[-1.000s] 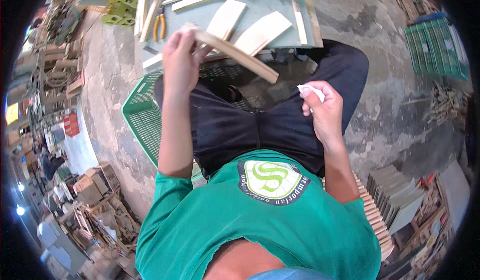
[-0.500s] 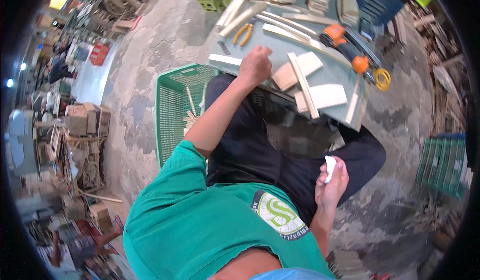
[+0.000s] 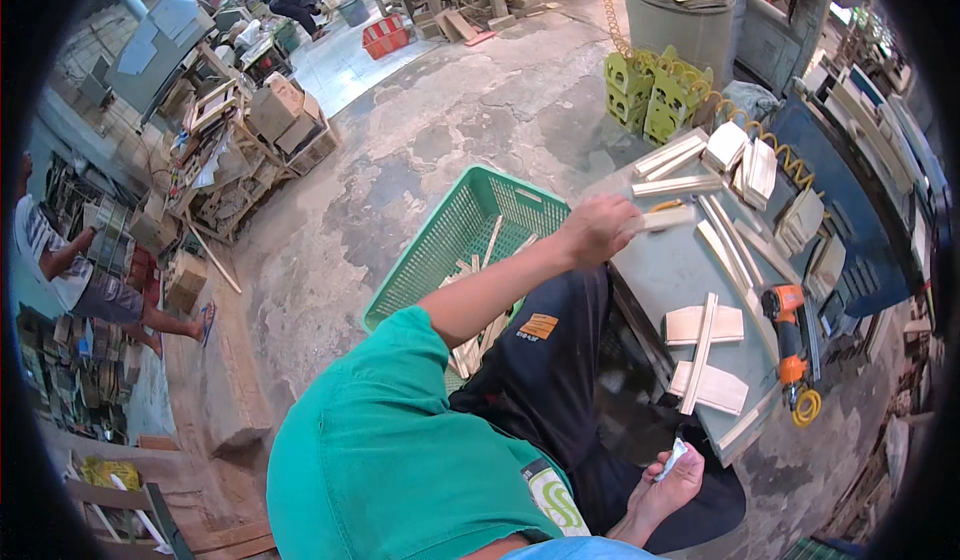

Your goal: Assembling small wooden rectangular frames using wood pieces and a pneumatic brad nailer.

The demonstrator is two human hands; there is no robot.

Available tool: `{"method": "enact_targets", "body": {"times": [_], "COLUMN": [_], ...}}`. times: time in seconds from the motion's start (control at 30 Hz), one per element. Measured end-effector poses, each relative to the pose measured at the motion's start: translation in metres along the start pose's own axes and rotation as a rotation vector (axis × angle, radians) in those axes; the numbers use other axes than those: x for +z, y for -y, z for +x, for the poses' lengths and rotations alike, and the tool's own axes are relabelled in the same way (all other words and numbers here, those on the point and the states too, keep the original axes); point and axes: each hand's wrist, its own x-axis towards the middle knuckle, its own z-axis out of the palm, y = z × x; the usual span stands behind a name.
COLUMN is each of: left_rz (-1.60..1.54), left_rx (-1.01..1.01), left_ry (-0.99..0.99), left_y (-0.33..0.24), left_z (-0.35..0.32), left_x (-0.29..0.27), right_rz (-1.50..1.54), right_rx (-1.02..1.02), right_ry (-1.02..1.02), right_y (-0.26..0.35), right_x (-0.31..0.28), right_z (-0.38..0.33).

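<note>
My left hand (image 3: 598, 230) reaches out over the grey worktable (image 3: 665, 275) and closes on a short pale wooden strip (image 3: 668, 218) lying at the table's near corner. My right hand (image 3: 668, 488) rests low by my knee, pinching a small white scrap (image 3: 676, 456) between its fingers. More wooden strips and flat boards (image 3: 705, 325) lie across the table, some stacked in a cross shape. An orange cordless drill (image 3: 790, 335) lies at the table's right edge.
A green plastic basket (image 3: 445, 235) with several wooden strips stands on the concrete floor beside my legs. Yellow-green crates (image 3: 650, 95) and a grey drum (image 3: 680, 15) stand beyond the table. Another person (image 3: 70, 275) sits at the far left among stacked wood.
The view has swung round. My left hand let go of the long strip it held up and reached onto the table. My right hand sank to my knee, still holding the white scrap.
</note>
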Motion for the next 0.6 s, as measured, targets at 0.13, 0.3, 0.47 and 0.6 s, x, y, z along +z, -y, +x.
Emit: {"method": "enact_targets", "body": {"times": [0.13, 0.3, 0.47, 0.6], "left_rz": [-1.187, -1.975, -2.117, -2.115], "left_rx": [-0.499, -0.562, -0.545, -0.506], "left_ry": [0.090, 0.142, 0.214, 0.264], "left_y": [-0.012, -0.039, -0.065, -0.078], "left_z": [-0.011, -0.031, -0.036, -0.039], "left_x": [-0.025, -0.041, -0.043, -0.045], "right_rz": [0.026, 0.081, 0.030, 0.091], "right_rx": [-0.039, -0.116, -0.111, -0.162], "right_ry": [0.010, 0.117, 0.103, 0.110], "right_y": [-0.002, -0.001, 0.010, 0.019], "right_x": [0.008, 0.012, 0.012, 0.011], "right_z": [0.009, 0.012, 0.009, 0.007]}}
